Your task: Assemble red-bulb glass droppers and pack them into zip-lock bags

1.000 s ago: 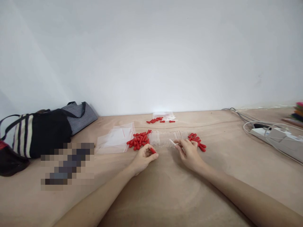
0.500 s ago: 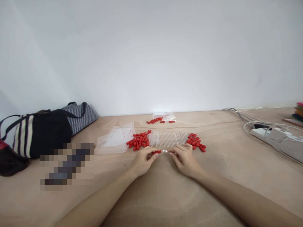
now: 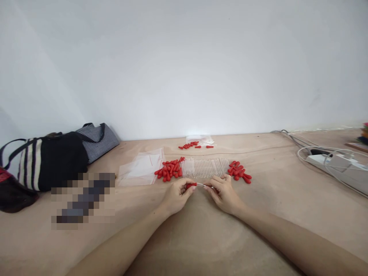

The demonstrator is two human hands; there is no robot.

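My left hand (image 3: 176,196) pinches a red rubber bulb (image 3: 191,185), its narrow end pointing right. Fingers of my right hand (image 3: 224,194) are closed on a thin clear tube (image 3: 201,184), whose left end meets the bulb; how far it goes in cannot be told. Just beyond my hands lies a row of clear tubes (image 3: 205,168) side by side. One pile of red bulbs (image 3: 169,170) is at the row's left end, and a smaller pile (image 3: 238,171) is at its right end.
Clear plastic bags (image 3: 140,168) lie left of the bulbs. Farther back are more red bulbs (image 3: 188,145) beside a small bag (image 3: 198,139). A black bag (image 3: 63,161) stands at the left, near a blurred dark object (image 3: 86,199). A white power strip (image 3: 339,166) with cables sits right.
The gap between the red bulb and the clear tube has closed; they now meet between my hands. The whole view has shifted slightly.
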